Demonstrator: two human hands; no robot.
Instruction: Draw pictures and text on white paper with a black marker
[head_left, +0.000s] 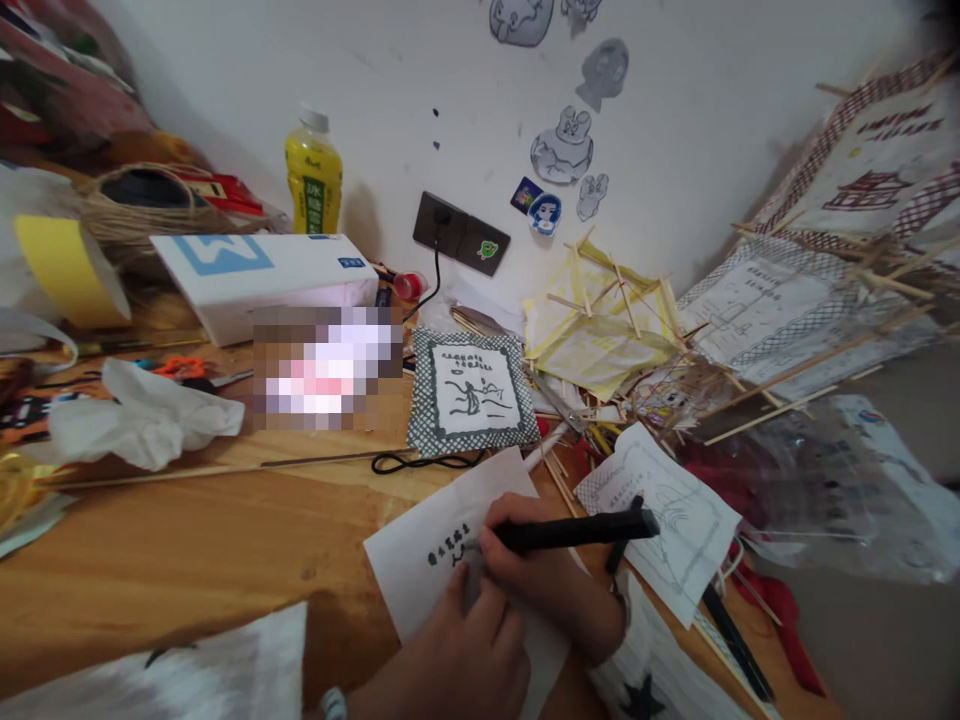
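Note:
My right hand (536, 575) grips a thick black marker (577, 530), its tip down on a white sheet of paper (409, 540). A line of small black handwritten characters stands on the sheet, with the start of another line below it at the tip. Just below the writing, the fingers of my left hand (469, 645) rest stretched out on the paper. Behind the sheet lies a drawing with a dark cross-hatched border (472, 395). Another sheet with a pencil sketch (667, 520) lies to the right of my right hand.
A white box (262, 285) and a yellow drink bottle (313, 175) stand at the back left. Crumpled tissue (142, 415) and orange-handled scissors (184, 368) lie at left. Yellow paper on thin sticks (600, 320) and stick-framed drawings (765, 290) crowd the right. One patch is pixelated.

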